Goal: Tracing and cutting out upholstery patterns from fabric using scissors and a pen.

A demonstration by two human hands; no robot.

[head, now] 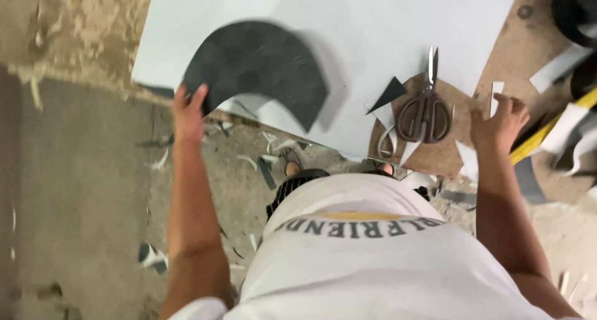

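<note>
My left hand [188, 112] grips one end of a dark grey curved piece [261, 65], arched like a crescent, and holds it lifted over a large pale grey sheet [373, 28]. My right hand [499, 121] rests on the brown board [528, 53] at the sheet's right edge, fingers curled, next to a narrow white strip [496, 96]; whether it grips the strip is unclear. A pair of scissors [426, 105] with dark handles lies shut between my hands, beside a small dark triangular offcut [388, 95].
The concrete floor [81, 189] is littered with grey and white cuttings [264, 164]. A yellow bar [550, 127] and white scraps [572, 133] lie at the right. My feet in dark sandals [298, 177] show below the sheet's edge.
</note>
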